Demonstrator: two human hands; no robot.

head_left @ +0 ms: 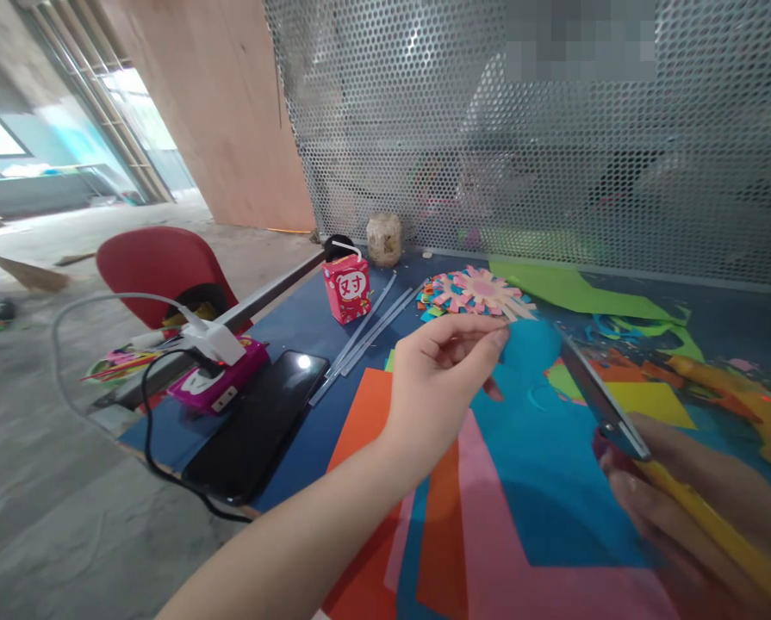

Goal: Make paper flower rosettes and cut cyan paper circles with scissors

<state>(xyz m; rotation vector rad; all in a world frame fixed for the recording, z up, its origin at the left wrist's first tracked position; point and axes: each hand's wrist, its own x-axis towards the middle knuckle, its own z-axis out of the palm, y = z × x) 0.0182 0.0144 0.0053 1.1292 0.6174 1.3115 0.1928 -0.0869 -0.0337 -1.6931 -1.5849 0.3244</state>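
Note:
Between thumb and fingertips, my left hand (446, 370) pinches the edge of a rounded blue paper piece (532, 349). My right hand (675, 491), blurred by motion, grips a pair of scissors (608, 405) with a yellow handle, the blades lying just right of the blue piece. Below both hands lie a large blue paper sheet (546, 491), a pink sheet (488, 499) and orange sheets (365, 413), overlapping. Just beyond my left fingers is a pink fringed paper flower (479, 288) with blue and peach strips.
At the left are a black phone (256, 430), a purple power strip (220, 375) with cables, and clear sticks (378, 331). A red drink box (347, 288) and a jar (383, 239) stand farther back. Green paper (572, 288) and an orange glue gun (740, 396) lie right. A perforated metal screen (520, 155) rises behind.

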